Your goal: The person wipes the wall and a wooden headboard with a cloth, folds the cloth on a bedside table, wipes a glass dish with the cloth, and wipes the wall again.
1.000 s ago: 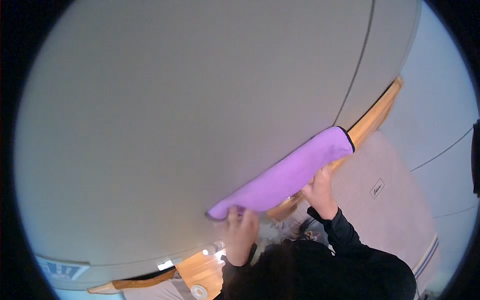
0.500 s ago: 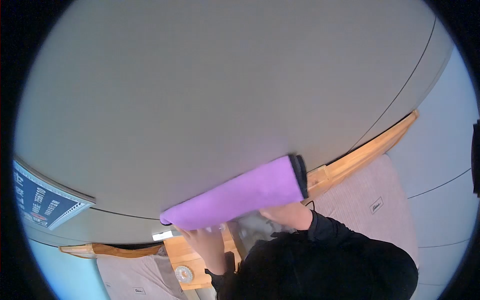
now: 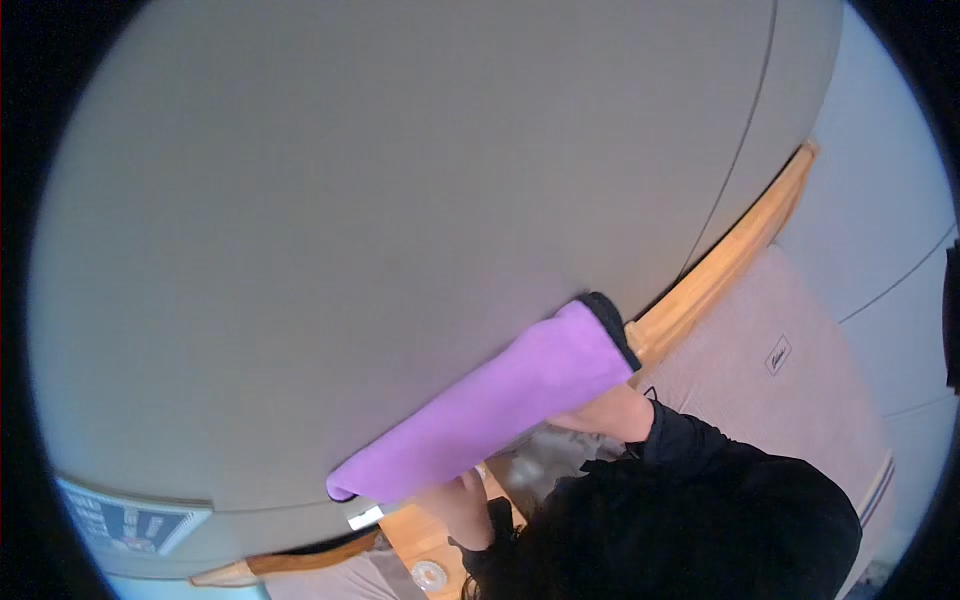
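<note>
A long purple cloth (image 3: pixel 480 405) with a dark edge at its right end lies slanted across the view, against or just in front of the grey wall. Its right end is higher than its left. From below, my left hand (image 3: pixel 458 505) grips the cloth's lower edge near the left end, its fingers partly hidden. Under the right end, my right hand (image 3: pixel 605 412) is closed on the lower edge, with most fingers behind the fabric. I cannot tell how many layers the cloth has.
A bed (image 3: pixel 765 330) with a wooden headboard (image 3: pixel 725 260) stands at right, another headboard (image 3: pixel 310 562) at lower left. Between them is a wooden bedside table (image 3: pixel 410 535) with a round glass dish (image 3: pixel 429 575). A blue sign (image 3: pixel 135 520) hangs on the wall (image 3: pixel 400 200).
The whole view has tilted, and the cloth now slants more steeply. Both hands appear farther right, with the left one lower in the view. They keep hold of the cloth.
</note>
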`<state>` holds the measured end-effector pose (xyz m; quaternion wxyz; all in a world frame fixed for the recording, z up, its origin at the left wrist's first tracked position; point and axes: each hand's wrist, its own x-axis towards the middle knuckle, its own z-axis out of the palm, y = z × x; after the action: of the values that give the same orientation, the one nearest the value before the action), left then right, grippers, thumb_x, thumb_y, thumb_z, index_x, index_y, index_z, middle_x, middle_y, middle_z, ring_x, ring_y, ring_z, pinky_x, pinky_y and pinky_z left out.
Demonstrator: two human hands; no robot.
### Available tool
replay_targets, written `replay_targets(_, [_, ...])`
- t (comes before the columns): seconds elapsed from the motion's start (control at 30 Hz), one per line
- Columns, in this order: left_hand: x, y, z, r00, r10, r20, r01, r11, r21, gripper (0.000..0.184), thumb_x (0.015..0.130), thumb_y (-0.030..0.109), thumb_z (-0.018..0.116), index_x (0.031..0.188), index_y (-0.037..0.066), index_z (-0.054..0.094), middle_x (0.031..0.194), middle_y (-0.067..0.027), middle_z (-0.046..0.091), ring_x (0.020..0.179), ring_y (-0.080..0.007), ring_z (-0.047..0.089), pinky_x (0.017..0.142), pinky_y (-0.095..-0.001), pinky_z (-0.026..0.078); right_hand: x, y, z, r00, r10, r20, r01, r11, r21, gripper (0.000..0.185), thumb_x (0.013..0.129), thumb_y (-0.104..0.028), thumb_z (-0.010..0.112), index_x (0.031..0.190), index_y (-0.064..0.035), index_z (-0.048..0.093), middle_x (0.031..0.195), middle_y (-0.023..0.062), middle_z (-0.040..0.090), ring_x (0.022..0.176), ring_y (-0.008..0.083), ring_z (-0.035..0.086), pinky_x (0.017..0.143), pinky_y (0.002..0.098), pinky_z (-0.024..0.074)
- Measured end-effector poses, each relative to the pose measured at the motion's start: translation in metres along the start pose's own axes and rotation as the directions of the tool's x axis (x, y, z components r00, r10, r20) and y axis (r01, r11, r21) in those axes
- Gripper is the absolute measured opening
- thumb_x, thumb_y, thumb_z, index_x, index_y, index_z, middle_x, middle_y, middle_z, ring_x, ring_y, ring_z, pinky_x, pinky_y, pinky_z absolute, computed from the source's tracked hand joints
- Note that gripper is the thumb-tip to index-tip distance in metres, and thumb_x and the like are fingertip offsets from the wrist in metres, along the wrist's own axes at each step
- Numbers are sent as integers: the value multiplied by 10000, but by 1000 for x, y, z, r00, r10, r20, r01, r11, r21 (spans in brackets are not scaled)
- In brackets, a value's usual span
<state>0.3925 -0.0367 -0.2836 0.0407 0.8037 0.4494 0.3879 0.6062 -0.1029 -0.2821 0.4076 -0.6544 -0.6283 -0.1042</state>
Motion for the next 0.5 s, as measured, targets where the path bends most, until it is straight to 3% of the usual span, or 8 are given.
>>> replay_targets(0.13, [11,38,25,982,176,70,-175,984,-11,690,835,239,643,1408,-10,350,1427,-303,334,1343,-535,213,1082,-648,109,2,28,-52,977,126,-172,-127,992,2,436,718,-273,730,1106,-101,631,1131,110,612,1055,337,571,885,447,446])
replay_targets(0.23, [21,75,50,945,311,104,-317,947,50,593,832,280,658,1339,39,468,1461,-304,281,1361,-537,192,1071,-676,104,-5,63,-75,916,260,-307,-285,958,-41,400,707,-258,739,1055,-83,648,1109,122,612,1012,343,579,881,455,455])
replay_targets(0.27, [21,78,66,921,376,102,-383,921,66,551,829,285,664,1309,64,510,1465,-305,270,1360,-544,189,1064,-681,119,-5,75,-86,893,378,-244,-381,924,36,388,700,-243,744,1033,-66,653,1116,151,599,1040,371,549,920,466,434])
replay_targets(0.33, [31,106,86,863,495,102,-505,851,140,402,798,304,692,1177,185,635,1470,-315,245,1313,-573,248,1023,-685,223,-17,105,-90,837,456,-303,-469,882,32,409,703,-231,743,1058,-56,640,1150,174,575,1095,395,507,946,480,410])
replay_targets(0.4, [37,134,101,814,548,191,-577,799,169,376,781,314,702,1141,218,652,1472,-298,258,1271,-570,304,995,-677,271,-35,136,-92,786,514,-342,-528,847,60,505,709,-226,745,1154,-47,589,1247,211,506,1191,441,412,1008,504,349])
replay_targets(0.5, [33,164,119,801,570,180,-598,761,251,277,765,326,691,1033,261,667,1353,-173,407,1094,-410,459,888,-574,368,-58,167,-89,817,476,-326,-528,845,-89,628,711,-243,752,1261,-55,516,1330,207,444,1221,448,389,1044,509,319])
